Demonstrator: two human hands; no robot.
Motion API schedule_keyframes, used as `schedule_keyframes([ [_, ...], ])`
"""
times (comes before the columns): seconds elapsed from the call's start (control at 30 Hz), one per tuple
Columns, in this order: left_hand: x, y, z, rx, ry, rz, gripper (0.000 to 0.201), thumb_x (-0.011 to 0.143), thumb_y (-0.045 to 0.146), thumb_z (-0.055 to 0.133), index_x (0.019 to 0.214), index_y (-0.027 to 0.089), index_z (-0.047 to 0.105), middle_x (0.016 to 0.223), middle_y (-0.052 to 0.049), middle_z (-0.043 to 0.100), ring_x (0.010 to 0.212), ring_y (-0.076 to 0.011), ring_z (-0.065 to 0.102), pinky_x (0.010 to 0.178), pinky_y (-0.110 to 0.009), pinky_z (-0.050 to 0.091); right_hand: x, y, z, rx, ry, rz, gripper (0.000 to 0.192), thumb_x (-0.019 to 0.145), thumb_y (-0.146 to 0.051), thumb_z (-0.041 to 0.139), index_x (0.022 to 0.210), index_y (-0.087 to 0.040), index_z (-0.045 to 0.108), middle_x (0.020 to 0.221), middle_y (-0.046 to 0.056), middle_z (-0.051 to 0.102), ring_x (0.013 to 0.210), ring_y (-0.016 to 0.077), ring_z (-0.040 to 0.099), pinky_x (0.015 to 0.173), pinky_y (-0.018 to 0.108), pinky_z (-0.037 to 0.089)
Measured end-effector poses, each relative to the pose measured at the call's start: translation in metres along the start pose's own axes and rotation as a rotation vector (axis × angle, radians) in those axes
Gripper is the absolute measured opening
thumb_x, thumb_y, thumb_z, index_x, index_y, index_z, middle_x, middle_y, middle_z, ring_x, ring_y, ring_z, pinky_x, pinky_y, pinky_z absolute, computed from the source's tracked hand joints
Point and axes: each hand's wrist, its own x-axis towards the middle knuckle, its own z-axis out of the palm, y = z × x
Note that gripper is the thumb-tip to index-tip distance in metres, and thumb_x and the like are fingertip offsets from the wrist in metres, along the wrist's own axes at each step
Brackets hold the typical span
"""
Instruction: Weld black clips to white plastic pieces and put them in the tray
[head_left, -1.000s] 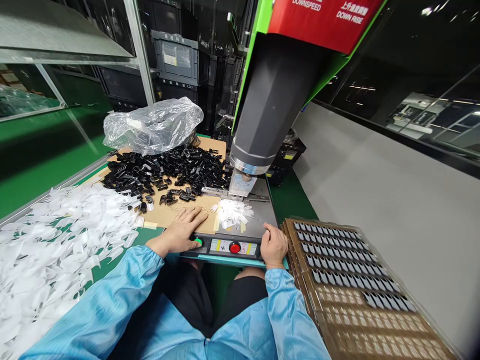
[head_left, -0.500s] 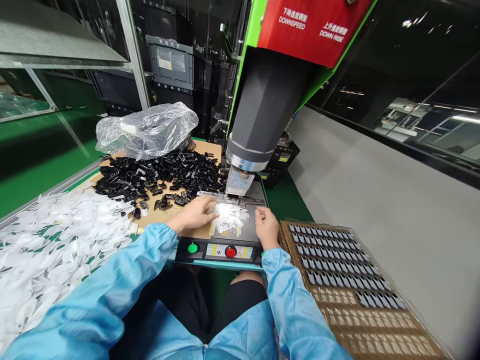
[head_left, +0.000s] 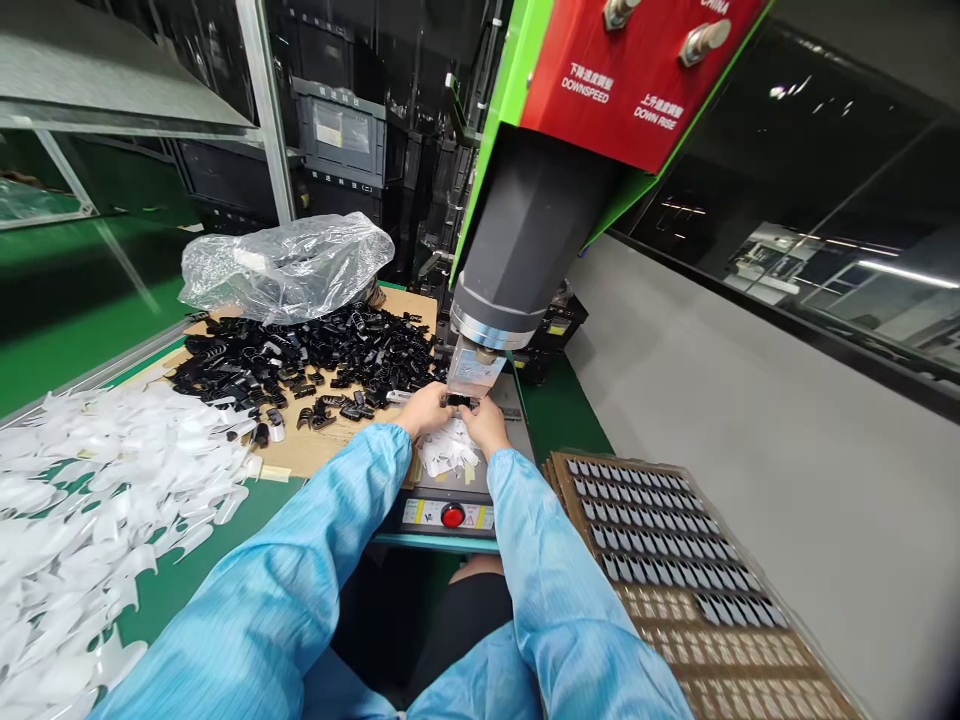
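Observation:
My left hand [head_left: 424,409] and my right hand [head_left: 486,424] meet just below the metal head [head_left: 475,368] of the press. Between their fingertips is a small black plastic part [head_left: 459,400], pinched from both sides at the fixture. The fingers partly cover it, and its exact seating is hard to make out. Right under my hands lies a small pile of white plastic pieces [head_left: 448,447] on the machine's base. Left of my left hand, a heap of black plastic parts [head_left: 352,350] spreads over cardboard.
White pieces [head_left: 112,460] cover the table's left side. A clear plastic bag [head_left: 289,265] rests behind the black heap. At the base's front is a red button [head_left: 453,515]. A tray [head_left: 667,540] at right holds rows of grey-and-black parts. The green-and-red press [head_left: 592,90] towers above.
Both hands have moved forward and together from either side of the white pile to the fixture under the press head, with a black part now between them. The view has shifted slightly.

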Motion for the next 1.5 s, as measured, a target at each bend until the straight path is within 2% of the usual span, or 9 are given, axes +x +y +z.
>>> schedule_keyframes([
  [0.07, 0.002, 0.002, -0.002, -0.068, 0.003, -0.014, 0.033, 0.080, 0.029, 0.084, 0.112, 0.019, 0.081, 0.111, -0.011, 0.079, 0.103, -0.0273, 0.071, 0.096, -0.036, 0.055, 0.002, -0.002, 0.001, 0.081, 0.016, 0.027, 0.019, 0.086, -0.030, 0.074, 0.101, -0.018, 0.072, 0.083, 0.006, 0.072, 0.084, 0.0247, 0.069, 0.083, 0.034, 0.053],
  [0.17, -0.002, 0.004, -0.002, -0.179, 0.015, -0.038, 0.034, 0.081, 0.034, 0.083, 0.111, 0.018, 0.081, 0.104, -0.010, 0.080, 0.096, -0.0258, 0.071, 0.093, -0.037, 0.057, 0.001, -0.006, 0.000, 0.148, 0.021, 0.031, 0.023, 0.090, -0.030, 0.066, 0.107, -0.017, 0.073, 0.088, 0.008, 0.076, 0.084, 0.0239, 0.072, 0.082, 0.034, 0.056],
  [0.27, -0.023, 0.007, 0.002, -0.286, 0.041, -0.068, 0.038, 0.087, 0.036, 0.076, 0.118, 0.014, 0.078, 0.110, -0.012, 0.080, 0.095, -0.0240, 0.072, 0.090, -0.038, 0.058, -0.019, -0.006, -0.002, 0.295, 0.071, 0.029, 0.030, 0.092, -0.030, 0.060, 0.116, -0.016, 0.072, 0.102, 0.011, 0.079, 0.093, 0.0229, 0.075, 0.086, 0.035, 0.059],
  [0.37, -0.065, 0.013, 0.008, -0.495, 0.016, -0.102, 0.044, 0.090, 0.039, 0.074, 0.127, 0.014, 0.073, 0.115, -0.013, 0.079, 0.096, -0.0221, 0.074, 0.089, -0.037, 0.060, -0.063, -0.003, -0.001, 0.587, 0.157, 0.028, 0.036, 0.088, -0.034, 0.066, 0.119, -0.016, 0.071, 0.115, 0.013, 0.079, 0.102, 0.0252, 0.076, 0.093, 0.040, 0.062],
  [0.5, -0.137, 0.025, 0.014, -0.842, -0.026, -0.158, 0.052, 0.084, 0.044, 0.085, 0.125, 0.016, 0.070, 0.098, -0.007, 0.079, 0.090, -0.0204, 0.076, 0.091, -0.038, 0.061, -0.141, -0.005, 0.002, 0.822, 0.120, 0.009, 0.042, 0.087, -0.038, 0.072, 0.125, -0.018, 0.070, 0.114, 0.012, 0.079, 0.097, 0.0256, 0.078, 0.092, 0.044, 0.065],
  [0.67, -0.212, 0.036, 0.012, -0.919, 0.013, -0.183, 0.047, 0.083, 0.045, 0.088, 0.116, 0.019, 0.068, 0.091, -0.004, 0.077, 0.089, -0.0192, 0.076, 0.091, -0.036, 0.061, -0.218, -0.017, 0.002, 0.932, 0.074, -0.018, 0.038, 0.092, -0.038, 0.075, 0.126, -0.023, 0.068, 0.123, 0.011, 0.077, 0.109, 0.0257, 0.077, 0.100, 0.045, 0.065],
  [0.8, -0.244, 0.038, 0.013, -0.938, -0.013, -0.205, 0.041, 0.083, 0.042, 0.088, 0.114, 0.021, 0.069, 0.094, -0.003, 0.078, 0.085, -0.0160, 0.074, 0.090, -0.034, 0.061, -0.249, -0.024, 0.001, 0.927, 0.013, -0.050, 0.037, 0.095, -0.038, 0.073, 0.129, -0.025, 0.069, 0.127, 0.010, 0.076, 0.119, 0.0252, 0.074, 0.107, 0.046, 0.062],
  [0.97, -0.256, 0.034, 0.021, -0.984, 0.002, -0.193, 0.037, 0.085, 0.039, 0.087, 0.113, 0.022, 0.070, 0.106, -0.004, 0.077, 0.087, -0.0145, 0.073, 0.090, -0.033, 0.061, -0.265, -0.023, 0.005, 0.906, 0.004, -0.044, 0.036, 0.095, -0.039, 0.074, 0.129, -0.026, 0.069, 0.130, 0.010, 0.074, 0.124, 0.0257, 0.072, 0.113, 0.048, 0.058],
  [1.5, -0.255, 0.027, 0.026, -1.002, 0.012, -0.245, 0.036, 0.083, 0.038, 0.090, 0.106, 0.019, 0.071, 0.097, -0.003, 0.075, 0.082, -0.0115, 0.068, 0.084, -0.027, 0.058, -0.268, -0.018, 0.014, 0.874, 0.008, 0.009, 0.034, 0.093, -0.038, 0.077, 0.124, -0.026, 0.067, 0.129, 0.010, 0.072, 0.124, 0.0260, 0.069, 0.113, 0.049, 0.056],
])
